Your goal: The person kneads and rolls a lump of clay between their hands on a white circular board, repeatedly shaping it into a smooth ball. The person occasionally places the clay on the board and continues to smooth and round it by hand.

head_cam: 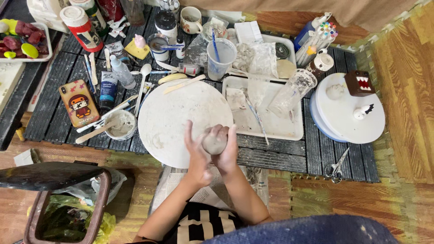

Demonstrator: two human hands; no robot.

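Evidently soft: grey clay ball [214, 143] cupped between left hand [197, 156] and right hand [227, 151] over round board [174, 113]. Probably light, dentable; whole-palm hold suits.

We record a lump of clay [214, 143], pale grey and matt, pressed between the left hand [197, 156] and the right hand [227, 151], both bare and dusted with clay. The round board [174, 115] beneath is off-white, chalky and matt with dried smears. The rectangular tray [280, 129] appears to be white plastic, clay-stained. The slatted mat [49, 108] is dark, ribbed and dull. The small bowl [121, 125] is coated in grey slip. The scissors [335, 168] show bright metal blades. The floor tiles [407, 90] carry a wood-grain print. The newspaper [174, 180] is thin, crumpled paper.
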